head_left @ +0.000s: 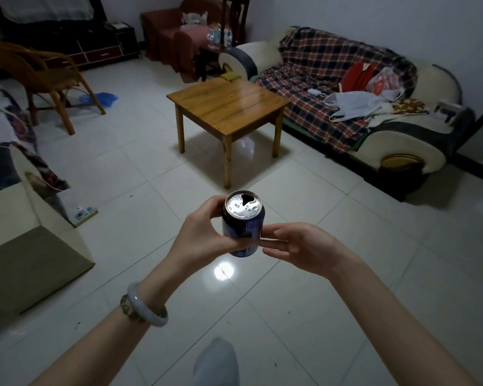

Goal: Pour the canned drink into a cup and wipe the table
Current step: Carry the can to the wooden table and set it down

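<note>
No text in the view can be read. The blue can (243,224) bears a pale label panel with small printed characters on its side, too blurred and small to make out. A bag (383,82) on the sofa (418,135) shows a red printed patch, likewise illegible.

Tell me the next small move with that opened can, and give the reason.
Probably carry the can over to the wooden table ahead. Its top is already open, the left hand grips it upright above the tiled floor, and the right hand only rests its fingertips at the side. No cup is in view, so pouring here has no target.
</note>
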`<state>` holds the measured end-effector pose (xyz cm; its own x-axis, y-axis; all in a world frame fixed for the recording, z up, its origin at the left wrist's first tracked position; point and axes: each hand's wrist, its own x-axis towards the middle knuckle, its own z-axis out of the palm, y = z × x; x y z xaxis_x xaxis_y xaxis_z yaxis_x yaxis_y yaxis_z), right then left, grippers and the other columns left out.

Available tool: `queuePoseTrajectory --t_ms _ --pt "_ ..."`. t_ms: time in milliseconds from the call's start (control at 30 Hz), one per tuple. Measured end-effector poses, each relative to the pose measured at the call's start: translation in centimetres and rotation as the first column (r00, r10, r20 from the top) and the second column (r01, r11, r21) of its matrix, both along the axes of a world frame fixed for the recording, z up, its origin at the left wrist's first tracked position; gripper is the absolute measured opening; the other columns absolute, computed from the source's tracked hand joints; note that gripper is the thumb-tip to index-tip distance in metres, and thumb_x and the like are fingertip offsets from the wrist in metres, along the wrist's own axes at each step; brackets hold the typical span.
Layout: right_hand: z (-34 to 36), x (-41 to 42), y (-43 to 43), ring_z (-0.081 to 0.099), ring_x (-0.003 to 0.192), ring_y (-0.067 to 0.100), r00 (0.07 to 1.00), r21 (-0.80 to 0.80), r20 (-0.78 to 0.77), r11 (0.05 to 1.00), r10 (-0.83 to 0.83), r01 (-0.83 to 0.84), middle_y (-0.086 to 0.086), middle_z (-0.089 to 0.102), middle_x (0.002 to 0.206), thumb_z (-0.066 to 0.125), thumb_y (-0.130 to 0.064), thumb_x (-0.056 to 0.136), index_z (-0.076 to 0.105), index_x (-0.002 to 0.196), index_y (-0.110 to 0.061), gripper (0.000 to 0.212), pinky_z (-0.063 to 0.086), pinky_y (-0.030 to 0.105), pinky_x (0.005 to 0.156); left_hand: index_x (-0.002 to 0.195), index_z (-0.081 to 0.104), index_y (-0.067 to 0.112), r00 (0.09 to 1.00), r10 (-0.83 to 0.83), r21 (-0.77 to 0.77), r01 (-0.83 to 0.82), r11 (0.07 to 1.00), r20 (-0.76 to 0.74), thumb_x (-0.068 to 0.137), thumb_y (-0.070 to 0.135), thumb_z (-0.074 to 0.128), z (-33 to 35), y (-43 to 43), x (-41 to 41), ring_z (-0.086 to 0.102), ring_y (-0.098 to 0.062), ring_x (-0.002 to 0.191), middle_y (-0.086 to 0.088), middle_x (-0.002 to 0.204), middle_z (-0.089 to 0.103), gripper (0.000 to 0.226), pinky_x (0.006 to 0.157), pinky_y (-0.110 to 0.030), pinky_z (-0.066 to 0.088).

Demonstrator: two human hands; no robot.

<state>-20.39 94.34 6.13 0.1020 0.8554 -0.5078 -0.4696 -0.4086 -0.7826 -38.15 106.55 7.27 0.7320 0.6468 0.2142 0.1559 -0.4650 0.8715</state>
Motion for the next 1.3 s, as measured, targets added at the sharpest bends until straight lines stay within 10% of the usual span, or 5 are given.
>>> queuePoseTrajectory --t_ms 1300 --pt "-0.3 55.7 38.2 0.068 0.095 0.019 0.985 -0.074 -0.022 0.983 -0.171 0.169 0.012 0.07 0.106 0.048 -0.001 0.082 0.068 0.102 -0.001 0.028 0.055 0.026 0.071 0.115 0.054 0.042 0.994 -0.102 -0.024 0.102 0.994 0.034 0.053 0.045 0.087 -1.6 39.5 57.1 0.057 0.002 0.108 0.026 0.112 0.061 0.071 0.085 -0.009 0.043"
